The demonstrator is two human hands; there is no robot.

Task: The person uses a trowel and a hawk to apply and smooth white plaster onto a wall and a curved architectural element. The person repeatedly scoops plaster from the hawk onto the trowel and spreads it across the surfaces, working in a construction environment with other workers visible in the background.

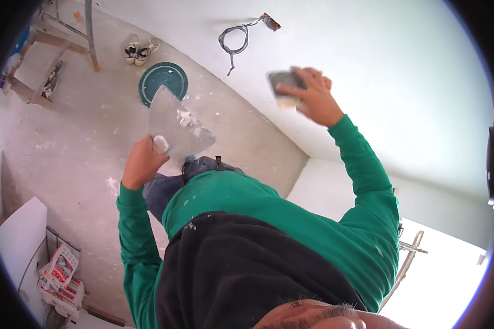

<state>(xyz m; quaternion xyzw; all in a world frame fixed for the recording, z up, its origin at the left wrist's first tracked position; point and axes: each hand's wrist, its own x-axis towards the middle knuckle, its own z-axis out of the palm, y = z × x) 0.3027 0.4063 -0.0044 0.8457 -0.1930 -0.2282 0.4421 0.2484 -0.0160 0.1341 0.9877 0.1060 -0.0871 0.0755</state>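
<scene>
The left hand [141, 164] has its fingers clamped on a board [173, 134] bearing white paste [187, 118], at left; the right hand [317, 97], fingers clamped on a dark block [283, 80], is near the wall [379, 82].

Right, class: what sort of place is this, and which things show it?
Probably a room being built or renovated: a looped grey cable hangs from the white wall, white spatters mark the grey floor, and the left hand holds a flat grey plate bearing white, paste-like lumps.
</scene>
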